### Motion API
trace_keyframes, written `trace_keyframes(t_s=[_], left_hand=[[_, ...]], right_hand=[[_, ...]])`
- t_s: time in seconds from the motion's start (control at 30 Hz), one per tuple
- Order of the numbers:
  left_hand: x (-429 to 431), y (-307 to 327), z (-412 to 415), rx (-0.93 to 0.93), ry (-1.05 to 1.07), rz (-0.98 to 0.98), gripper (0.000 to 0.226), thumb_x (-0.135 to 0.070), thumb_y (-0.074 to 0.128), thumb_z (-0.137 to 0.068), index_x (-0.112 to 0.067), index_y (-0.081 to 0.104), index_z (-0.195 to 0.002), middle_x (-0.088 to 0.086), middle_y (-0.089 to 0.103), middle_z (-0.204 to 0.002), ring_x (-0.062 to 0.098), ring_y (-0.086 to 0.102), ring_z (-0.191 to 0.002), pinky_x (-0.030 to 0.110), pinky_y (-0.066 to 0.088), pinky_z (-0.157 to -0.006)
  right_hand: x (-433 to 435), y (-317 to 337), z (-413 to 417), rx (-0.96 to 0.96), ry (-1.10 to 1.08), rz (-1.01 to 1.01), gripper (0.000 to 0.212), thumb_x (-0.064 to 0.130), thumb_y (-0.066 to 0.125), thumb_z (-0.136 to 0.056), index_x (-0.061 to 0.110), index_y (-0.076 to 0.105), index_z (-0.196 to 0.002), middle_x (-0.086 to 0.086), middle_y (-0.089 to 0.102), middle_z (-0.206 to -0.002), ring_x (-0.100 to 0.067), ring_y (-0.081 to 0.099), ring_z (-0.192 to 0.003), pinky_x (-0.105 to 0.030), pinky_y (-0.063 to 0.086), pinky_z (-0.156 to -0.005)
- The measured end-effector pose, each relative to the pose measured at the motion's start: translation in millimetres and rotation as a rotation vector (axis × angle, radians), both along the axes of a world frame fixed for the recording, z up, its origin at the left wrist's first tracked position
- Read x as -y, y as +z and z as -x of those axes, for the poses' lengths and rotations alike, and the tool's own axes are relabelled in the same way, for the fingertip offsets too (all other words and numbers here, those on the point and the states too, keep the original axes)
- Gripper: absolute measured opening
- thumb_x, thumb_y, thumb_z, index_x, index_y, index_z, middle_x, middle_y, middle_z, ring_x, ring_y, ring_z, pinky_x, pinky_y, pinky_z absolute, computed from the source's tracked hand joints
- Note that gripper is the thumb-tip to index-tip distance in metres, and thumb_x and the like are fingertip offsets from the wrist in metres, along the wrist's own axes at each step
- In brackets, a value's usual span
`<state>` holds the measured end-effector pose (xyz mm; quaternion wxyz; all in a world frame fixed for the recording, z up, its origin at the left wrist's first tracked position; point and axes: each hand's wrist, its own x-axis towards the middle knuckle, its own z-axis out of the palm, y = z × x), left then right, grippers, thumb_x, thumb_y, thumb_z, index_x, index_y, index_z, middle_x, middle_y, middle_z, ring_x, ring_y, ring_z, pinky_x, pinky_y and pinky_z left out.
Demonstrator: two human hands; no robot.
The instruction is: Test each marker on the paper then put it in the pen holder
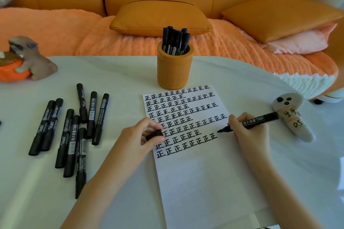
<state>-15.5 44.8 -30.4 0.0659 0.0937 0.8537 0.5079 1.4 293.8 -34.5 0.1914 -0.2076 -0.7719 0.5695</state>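
Note:
A white sheet of paper (204, 173) lies on the table, its upper half filled with rows of black characters. My right hand (249, 128) grips an uncapped black marker (256, 121), its tip at the right end of a row, just above the paper. My left hand (141, 134) rests on the paper's left edge and pinches the black cap (154, 134). An orange pen holder (174, 67) stands behind the paper with several black markers upright in it. Several capped black markers (70, 132) lie loose on the table to the left.
A dog figurine on an orange base (24, 59) sits at the table's left edge. A white ghost-shaped object with labels (292, 115) lies right of the paper. Behind the white table (115, 72) is an orange sofa with cushions (160, 16).

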Motion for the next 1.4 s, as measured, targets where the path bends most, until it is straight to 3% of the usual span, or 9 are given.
trace_keyframes(t_s=[0.23, 0.37, 0.47, 0.57, 0.77, 1.0, 1.23, 1.4], left_hand=[[0.3, -0.4, 0.1, 0.001, 0.002, 0.000, 0.016, -0.019, 0.071, -0.079, -0.025, 0.063, -0.092, -0.014, 0.069, -0.090, -0.004, 0.063, -0.083, 0.027, 0.055, -0.079], [0.3, -0.9, 0.6, 0.004, 0.007, 0.001, 0.016, -0.020, 0.072, -0.079, -0.025, 0.063, -0.092, -0.013, 0.069, -0.091, -0.003, 0.064, -0.083, 0.026, 0.055, -0.079], [-0.4, 0.3, 0.1, 0.004, 0.004, 0.004, 0.016, -0.020, 0.071, -0.079, -0.025, 0.063, -0.092, -0.014, 0.069, -0.090, -0.003, 0.063, -0.080, 0.021, 0.053, -0.077], [0.0, 0.8, -0.2, 0.009, 0.003, -0.005, 0.016, -0.019, 0.071, -0.080, -0.024, 0.063, -0.093, -0.014, 0.069, -0.090, -0.003, 0.063, -0.082, 0.025, 0.055, -0.078], [1.1, -1.8, 1.1, 0.025, 0.011, -0.016, 0.017, -0.019, 0.072, -0.079, -0.027, 0.063, -0.091, -0.013, 0.070, -0.089, -0.003, 0.064, -0.084, 0.032, 0.056, -0.081], [1.7, -1.8, 1.1, 0.024, 0.007, -0.008, 0.017, -0.020, 0.072, -0.079, -0.027, 0.063, -0.092, -0.012, 0.069, -0.092, -0.003, 0.063, -0.084, 0.029, 0.055, -0.080], [0.4, -0.9, 1.0, 0.030, 0.005, -0.006, 0.017, -0.020, 0.072, -0.079, -0.026, 0.063, -0.092, -0.012, 0.069, -0.092, -0.004, 0.063, -0.084, 0.026, 0.055, -0.080], [0.9, -0.3, 0.8, 0.030, 0.005, 0.004, 0.016, -0.021, 0.071, -0.079, -0.026, 0.063, -0.092, -0.012, 0.069, -0.094, -0.002, 0.064, -0.084, 0.024, 0.054, -0.080]], right_hand=[[2.2, 2.7, -1.6, -0.009, 0.032, -0.002, 0.031, 0.010, 0.062, -0.089, 0.000, 0.048, -0.063, 0.015, 0.045, -0.035, -0.002, 0.033, -0.038, -0.013, 0.022, -0.041], [3.3, 3.2, -1.7, 0.001, 0.040, -0.026, 0.031, 0.009, 0.062, -0.088, -0.011, 0.050, -0.067, 0.015, 0.044, -0.034, -0.002, 0.034, -0.037, -0.012, 0.022, -0.039], [1.9, 1.7, -0.5, 0.005, 0.005, -0.041, 0.030, 0.009, 0.061, -0.088, -0.007, 0.048, -0.066, 0.014, 0.040, -0.035, -0.002, 0.035, -0.037, -0.012, 0.022, -0.040], [0.5, 0.2, 0.8, 0.011, -0.025, -0.055, 0.028, 0.010, 0.060, -0.087, 0.000, 0.046, -0.065, 0.013, 0.036, -0.037, -0.003, 0.035, -0.037, -0.012, 0.022, -0.039], [-1.2, -1.4, 1.4, 0.008, -0.024, -0.059, 0.029, 0.008, 0.060, -0.086, -0.004, 0.045, -0.064, 0.012, 0.039, -0.037, -0.003, 0.034, -0.037, -0.014, 0.021, -0.039], [-2.2, -2.2, 1.4, -0.011, -0.008, -0.040, 0.031, 0.008, 0.061, -0.085, -0.011, 0.045, -0.067, 0.011, 0.035, -0.039, -0.006, 0.030, -0.041, -0.016, 0.020, -0.041], [-0.2, 0.9, 0.4, 0.001, 0.006, -0.058, 0.025, 0.000, 0.057, -0.083, -0.002, 0.045, -0.061, 0.013, 0.042, -0.035, -0.002, 0.036, -0.036, -0.013, 0.021, -0.039], [-2.0, 1.2, 0.8, 0.015, 0.020, -0.075, 0.024, -0.003, 0.056, -0.079, -0.011, 0.041, -0.063, 0.010, 0.036, -0.038, -0.004, 0.032, -0.037, -0.014, 0.018, -0.039]])
